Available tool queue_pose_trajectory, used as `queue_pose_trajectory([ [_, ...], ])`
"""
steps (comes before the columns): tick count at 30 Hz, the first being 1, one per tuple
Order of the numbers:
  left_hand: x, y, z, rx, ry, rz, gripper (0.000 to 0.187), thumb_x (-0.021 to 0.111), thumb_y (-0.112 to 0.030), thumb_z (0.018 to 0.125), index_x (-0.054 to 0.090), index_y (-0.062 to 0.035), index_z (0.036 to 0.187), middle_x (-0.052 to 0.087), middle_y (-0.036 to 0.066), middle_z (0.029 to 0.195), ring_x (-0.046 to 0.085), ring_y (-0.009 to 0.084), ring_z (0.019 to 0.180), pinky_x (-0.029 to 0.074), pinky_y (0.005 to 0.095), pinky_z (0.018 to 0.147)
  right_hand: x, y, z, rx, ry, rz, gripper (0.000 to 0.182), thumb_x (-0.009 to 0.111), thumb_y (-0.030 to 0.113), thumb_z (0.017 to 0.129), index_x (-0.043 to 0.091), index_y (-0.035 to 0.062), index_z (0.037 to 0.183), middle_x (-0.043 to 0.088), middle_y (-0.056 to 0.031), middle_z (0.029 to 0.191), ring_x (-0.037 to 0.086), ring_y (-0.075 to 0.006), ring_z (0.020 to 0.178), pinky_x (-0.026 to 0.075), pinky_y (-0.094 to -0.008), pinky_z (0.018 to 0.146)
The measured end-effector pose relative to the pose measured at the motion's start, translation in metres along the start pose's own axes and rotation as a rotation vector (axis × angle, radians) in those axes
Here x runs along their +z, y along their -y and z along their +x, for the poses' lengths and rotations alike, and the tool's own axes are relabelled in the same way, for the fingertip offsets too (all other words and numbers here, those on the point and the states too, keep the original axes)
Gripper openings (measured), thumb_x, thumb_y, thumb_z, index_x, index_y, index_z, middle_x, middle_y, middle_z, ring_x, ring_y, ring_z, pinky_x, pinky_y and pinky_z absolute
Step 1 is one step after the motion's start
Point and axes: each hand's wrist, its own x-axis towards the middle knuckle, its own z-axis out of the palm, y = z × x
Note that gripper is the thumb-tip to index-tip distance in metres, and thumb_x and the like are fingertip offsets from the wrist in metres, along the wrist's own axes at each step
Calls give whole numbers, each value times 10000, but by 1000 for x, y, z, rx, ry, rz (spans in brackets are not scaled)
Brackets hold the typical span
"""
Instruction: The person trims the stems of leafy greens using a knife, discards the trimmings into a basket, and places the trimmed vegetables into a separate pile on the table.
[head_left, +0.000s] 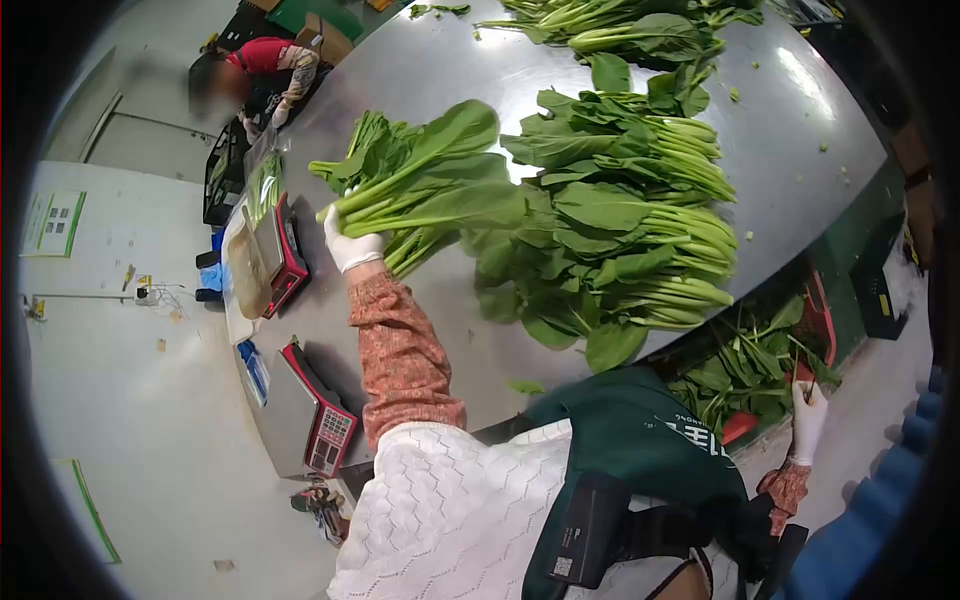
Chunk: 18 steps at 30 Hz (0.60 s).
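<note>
My left hand (pixel 352 240), in a white glove, is closed around the stems of a bunch of leafy greens (pixel 435 195) above the steel table. The bunch's broad leaves spread to the right and partly blur. Beside it, more greens (pixel 650 235) lie in rows, pale stems pointing right. Low at the right, my right hand (pixel 809 415), also gloved, is beside a red basket (pixel 821 318) of loose leafy greens (pixel 745 365). Its fingers are pressed together at a thin dark strand, too small to name.
Two red-edged scales (pixel 328 435) stand along the table's (pixel 790 200) left side, one with bagged greens (pixel 265 190) near it. Another person (pixel 268 62) works at the far left by a black crate (pixel 224 175). Further greens (pixel 640 30) lie at the far end.
</note>
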Motion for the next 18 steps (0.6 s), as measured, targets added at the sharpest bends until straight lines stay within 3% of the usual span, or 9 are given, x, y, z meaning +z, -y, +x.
queue_pose_trajectory([
  [3,-44,-10,42,84,-301,-3,424,566,-310,900,594,-61,1242,601,162,1283,540,358,1202,351,539,1080,17,-8,20,9,36,-34,119,625,82,925,600,-14,859,568,34,777,468,-43,735,414,-216,673],
  [5,-84,-15,72,-67,-256,49,528,642,-429,849,581,-114,1268,546,136,1364,470,347,1280,326,537,1081,25,-16,36,0,46,-23,119,626,80,922,596,-12,853,568,32,776,466,-44,733,414,-219,671],
  [6,-97,-13,80,-185,-503,234,675,582,-621,847,505,-164,1337,534,122,1375,441,354,1270,293,581,1058,28,-9,39,-34,52,-75,118,626,77,918,594,-14,849,571,27,775,468,-45,734,415,-220,672],
  [9,-132,-13,59,-250,-602,565,767,677,-585,813,445,-153,1403,426,120,1456,494,327,1207,306,517,1069,33,-13,47,-11,62,-94,118,627,77,913,596,-17,849,565,23,756,465,-47,719,415,-222,667],
  [11,-160,-13,38,-323,-465,539,870,748,-529,784,376,-102,1444,393,131,1467,517,316,1198,361,499,1047,39,-5,44,19,64,-127,126,623,75,912,592,-17,832,538,31,721,445,-49,681,399,-228,626],
  [12,-162,-11,31,-484,-496,383,931,782,-520,754,359,-48,1437,438,142,1423,520,337,1213,419,506,1014,41,-7,43,38,80,-155,128,623,75,912,592,-16,827,531,33,711,439,-48,673,393,-229,614],
  [13,-164,-5,18,-587,-273,309,935,789,-502,757,352,-20,1429,423,179,1432,476,381,1262,423,536,1031,42,-9,43,55,96,-183,131,623,76,912,592,-16,823,524,35,702,433,-48,664,387,-231,603],
  [15,-148,11,27,-696,-508,-66,782,777,-400,804,426,-8,1382,452,211,1409,431,395,1302,371,554,1089,45,-16,48,63,100,-176,130,634,77,905,596,-10,817,511,43,685,415,-45,646,364,-231,578],
  [18,-132,24,75,-506,-491,49,720,796,-289,806,442,-30,1377,448,188,1431,426,414,1296,343,579,1098,49,-12,57,60,79,-169,125,637,75,904,600,-8,819,513,48,684,410,-42,638,354,-227,572],
])
